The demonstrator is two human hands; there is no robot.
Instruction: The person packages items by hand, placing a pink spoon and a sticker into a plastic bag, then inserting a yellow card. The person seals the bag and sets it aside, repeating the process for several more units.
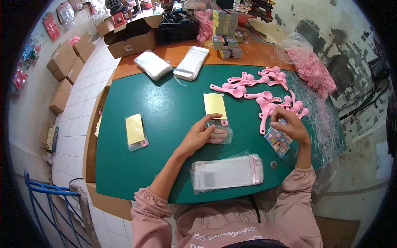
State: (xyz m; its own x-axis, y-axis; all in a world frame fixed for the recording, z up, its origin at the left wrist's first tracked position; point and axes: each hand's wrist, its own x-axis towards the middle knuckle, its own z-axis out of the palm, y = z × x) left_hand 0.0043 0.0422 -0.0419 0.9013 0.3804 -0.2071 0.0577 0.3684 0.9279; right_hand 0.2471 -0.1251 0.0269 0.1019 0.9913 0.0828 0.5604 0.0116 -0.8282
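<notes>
My left hand (202, 134) holds a clear bag with a yellow card (214, 104) in it; some fingers show through the plastic. A pink handle end (224, 122) sticks out below that card. My right hand (289, 124) hovers with curled fingers over a colourful printed card (278, 142), beside the pink spoons (263, 118). Whether its fingers pinch anything I cannot make out. Near the front edge lies a stack of clear bags (227, 171). At the left rests another bagged yellow card (135, 129) with a pink end showing.
Two stacks of clear bags (153, 65) (191, 63) lie at the back of the green table (120, 173). Bundled cards (225, 31) stand behind them. Clear plastic strips (326, 136) run down the right edge, below a bag of pink pieces (310, 68). A cardboard box (132, 43) is back left.
</notes>
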